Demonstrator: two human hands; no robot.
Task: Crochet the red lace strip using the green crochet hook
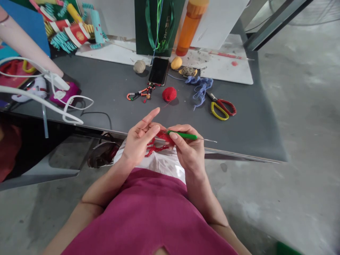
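My left hand [138, 138] pinches a red crocheted piece [158, 148] near my lap, with the index finger raised. My right hand [187, 148] is shut on a crochet hook [184, 135] with a green handle and a thin steel shaft, whose tip points right past the table edge. The hook's handle touches the top of the red work. A thin red strand seems to run from the work towards a red yarn ball [169, 94] on the grey table [111, 88].
Blue yarn [200, 86] and red-and-yellow scissors [221, 108] lie right of the ball. Behind are a phone [158, 71], a beaded string [140, 94] and an orange bottle [189, 28]. White cables [39, 95] and paper crafts [70, 30] crowd the left.
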